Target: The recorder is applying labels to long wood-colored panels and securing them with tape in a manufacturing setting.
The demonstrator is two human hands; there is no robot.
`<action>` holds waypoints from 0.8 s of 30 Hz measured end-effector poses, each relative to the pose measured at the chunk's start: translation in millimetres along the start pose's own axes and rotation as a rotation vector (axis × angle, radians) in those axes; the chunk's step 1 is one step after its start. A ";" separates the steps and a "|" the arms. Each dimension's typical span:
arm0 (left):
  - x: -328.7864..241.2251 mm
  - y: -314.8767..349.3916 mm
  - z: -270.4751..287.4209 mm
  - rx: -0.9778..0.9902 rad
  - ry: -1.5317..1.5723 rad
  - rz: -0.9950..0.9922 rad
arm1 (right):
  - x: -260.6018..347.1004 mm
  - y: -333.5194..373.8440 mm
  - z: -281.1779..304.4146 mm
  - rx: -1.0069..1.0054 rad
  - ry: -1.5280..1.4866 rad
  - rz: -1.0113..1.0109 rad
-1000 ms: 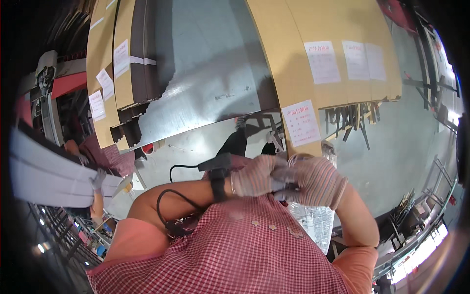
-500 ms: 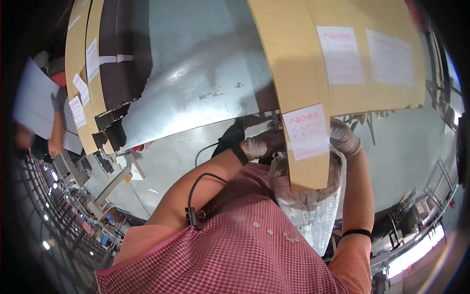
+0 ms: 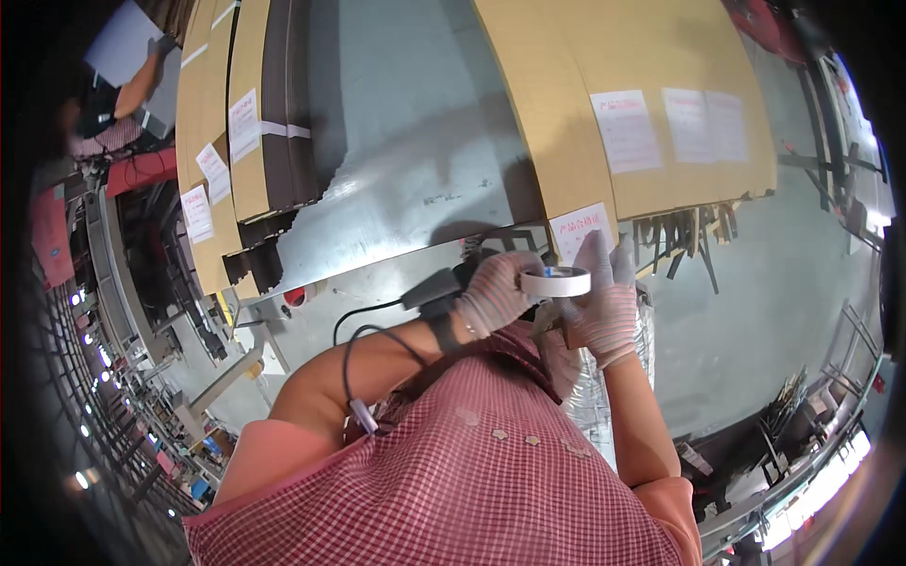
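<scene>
Head cam: both gloved hands are up near the chest, left hand (image 3: 495, 294) and right hand (image 3: 604, 302) pinching a white tape roll (image 3: 556, 281) between them, fingers closed snug on its rim, just near the tall cardboard sheets (image 3: 604, 113). The roll looks light and stiff, so gripping the outer edge seems safest, though gloves might slip on it.

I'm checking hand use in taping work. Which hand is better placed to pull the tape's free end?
Probably the left hand: its fingertips sit at the edge of the white tape roll, while the right hand cups the roll from behind, steadying it.
</scene>
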State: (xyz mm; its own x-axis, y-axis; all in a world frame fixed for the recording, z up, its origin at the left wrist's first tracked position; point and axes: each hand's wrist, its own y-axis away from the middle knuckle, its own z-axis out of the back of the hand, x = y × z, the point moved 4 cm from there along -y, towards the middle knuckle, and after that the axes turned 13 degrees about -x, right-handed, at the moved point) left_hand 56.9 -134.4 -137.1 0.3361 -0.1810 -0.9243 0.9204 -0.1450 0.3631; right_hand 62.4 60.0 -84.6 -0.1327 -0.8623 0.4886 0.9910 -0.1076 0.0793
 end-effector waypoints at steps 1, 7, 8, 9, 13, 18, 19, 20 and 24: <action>-11.7 -0.2 -9.2 0.004 -0.056 -0.104 | 5.7 -3.0 5.0 0.145 -0.067 -0.051; -39.1 -13.4 -31.1 -0.027 -0.277 -0.361 | 65.4 -37.5 79.2 0.124 -0.258 0.280; -35.5 -17.8 -31.2 0.007 -0.320 -0.307 | 62.6 -42.4 79.4 0.353 -0.153 0.295; -30.5 -18.5 -31.6 0.050 -0.379 -0.217 | 57.9 -44.6 70.0 0.628 -0.066 0.308; -22.6 -13.7 -30.1 0.023 -0.362 -0.170 | -15.9 -73.0 63.8 0.401 0.095 -0.046; -22.4 -18.2 -26.4 0.010 -0.300 -0.160 | -86.3 -42.7 -16.7 0.321 0.036 -0.115; -20.9 -20.2 -23.8 0.015 -0.220 -0.064 | -101.7 -36.2 -21.5 0.247 -0.163 -0.285; -18.4 -32.4 -19.0 -0.009 -0.225 -0.009 | -109.5 -26.7 -26.6 0.245 -0.338 -0.352; -12.7 -48.0 0.5 -0.324 -0.194 0.124 | -98.4 3.4 -0.8 0.184 -0.274 -0.044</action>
State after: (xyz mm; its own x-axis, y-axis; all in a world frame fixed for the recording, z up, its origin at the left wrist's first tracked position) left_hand 8.4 -125.6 -142.7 0.4330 -0.3625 -0.8253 0.9011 0.1985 0.3855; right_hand 78.9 144.1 -133.0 -0.1992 -0.6910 0.6948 0.9682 -0.0291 0.2486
